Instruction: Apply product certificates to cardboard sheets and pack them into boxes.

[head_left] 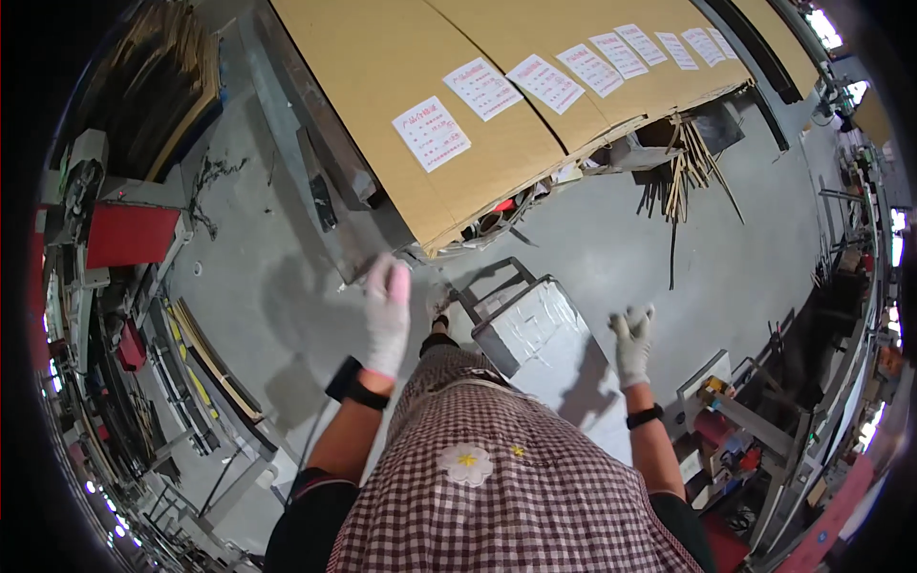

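My left grip [388, 310], in a pale glove with pink on one finger, is raised with its fingers up; blur keeps me from telling whether they are pressed together or pinching anything. Just beyond and to the right of its fingertips is the near corner of the brown cardboard [516, 153] that covers the worktop; I cannot tell whether I touch that edge. A row of white paper slips [431, 134] printed in red lies on the cardboard, the closest one beyond my left grip and to its right, the rest running farther off to the right.

My right grip [632, 346], gloved too, has its fingers spread and loosely bent over the grey floor [735, 244]. Between my two grips sits a pale, tape-wrapped boxy piece [535, 320] with a dark frame [516, 272] at its far end. Beyond my right grip, a bundle of thin strips [683, 177] juts out from below the cardboard. Well to the left of my left grip stands a red panel [132, 236]. My checked apron [497, 516] spreads nearer me, between my forearms.
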### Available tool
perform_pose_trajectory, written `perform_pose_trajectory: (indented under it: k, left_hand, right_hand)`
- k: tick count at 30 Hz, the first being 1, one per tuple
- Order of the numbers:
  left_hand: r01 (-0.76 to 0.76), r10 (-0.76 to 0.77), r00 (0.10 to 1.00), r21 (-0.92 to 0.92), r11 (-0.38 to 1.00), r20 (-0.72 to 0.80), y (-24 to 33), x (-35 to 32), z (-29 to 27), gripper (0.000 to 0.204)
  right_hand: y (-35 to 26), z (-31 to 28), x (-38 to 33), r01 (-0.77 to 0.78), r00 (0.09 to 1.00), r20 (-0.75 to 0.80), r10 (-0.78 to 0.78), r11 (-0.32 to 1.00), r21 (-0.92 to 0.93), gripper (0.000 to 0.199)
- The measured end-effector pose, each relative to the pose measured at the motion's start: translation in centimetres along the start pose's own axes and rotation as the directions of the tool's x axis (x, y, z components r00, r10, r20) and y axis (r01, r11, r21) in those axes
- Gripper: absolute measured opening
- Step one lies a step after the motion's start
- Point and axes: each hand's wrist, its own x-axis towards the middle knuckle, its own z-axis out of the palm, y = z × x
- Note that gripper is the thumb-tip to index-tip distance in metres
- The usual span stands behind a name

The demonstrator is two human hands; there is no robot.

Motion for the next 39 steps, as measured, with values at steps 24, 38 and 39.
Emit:
perform_pose_trajectory:
  k: [24, 38, 39]
  left_hand:
    - [0.481, -0.495, 0.857, -0.573, 0.664, 0.144, 2.4, 10.5, -2.3, 0.059]
    - [0.423, -0.397, 0.904, -0.483, 0.767, 0.160, 3.7, 3.1, -4.0, 0.063]
    - [0.480, -0.512, 0.852, -0.553, 0.682, 0.108, 4.7, 0.8, -2.4, 0.067]
  right_hand:
    - [-10.9, 33.9, -5.2, -0.640, 0.750, 0.498, 0.436, 0.290, 0.711, 0.057]
    - [-2.9, 3.2, 1.2, 0.121, 0.992, 0.038, -0.117, 0.867, -0.484, 0.044]
    - [-0.1, 0.3, 1.7, 0.021, 1.000, 0.024, -0.004, 0.617, -0.787, 0.042]
